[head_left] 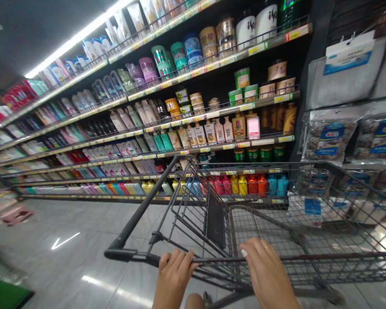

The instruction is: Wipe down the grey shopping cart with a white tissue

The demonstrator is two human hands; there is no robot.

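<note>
Shopping cart (216, 219), under and beyond the left grip (175, 271), which clasps its side rail (218, 260), and the right grip (264, 267), whose closure I cannot tell, is probably stiff and easy-rolling but awkward to lift, best held by the handle (144, 211) left of the left grip

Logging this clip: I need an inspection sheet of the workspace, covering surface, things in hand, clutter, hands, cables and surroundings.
Surface: glossy grey tiled floor with light reflections.
Things in hand: wire shopping cart, dark frame.
Clutter: green object at lower left, too cropped to identify.
Hands: left hand curled over the cart's near rail; right hand on the same side, its grip partly hidden.
Cables: nothing seen.
Surroundings: stocked shelves of bottles and jars; hanging packs at right.
</note>
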